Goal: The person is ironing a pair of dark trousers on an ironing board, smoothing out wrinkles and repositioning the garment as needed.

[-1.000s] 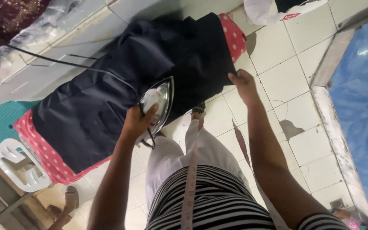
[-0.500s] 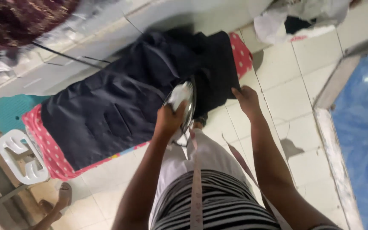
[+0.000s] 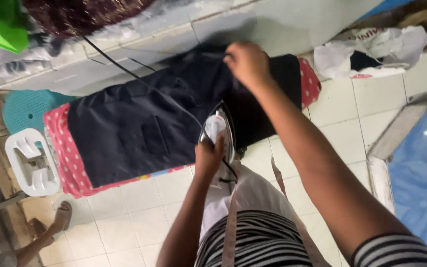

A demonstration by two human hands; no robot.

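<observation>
Plainly one iron point(image 3: 218, 131) (left hand point(image 3: 208, 155)), one dark garment point(image 3: 144, 128), right hand point(image 3: 245, 62)

I see matt, dark navy cloth point(image 3: 139, 128) spread over a pink polka-dot cotton cover point(image 3: 67, 163). The iron point(image 3: 218, 131) I hold shows a shiny metal soleplate and glossy white plastic. The floor tiles point(image 3: 124, 222) look smooth, glazed, off-white; the stool point(image 3: 30, 163) is moulded white plastic.

Your left hand point(image 3: 208, 155) and right hand point(image 3: 245, 62) are bare, forearms uncovered. Black-and-white striped top point(image 3: 258, 242), short striped sleeve on right arm. White trousers point(image 3: 245, 195). Tape measure point(image 3: 231, 237) hangs down your front.
</observation>
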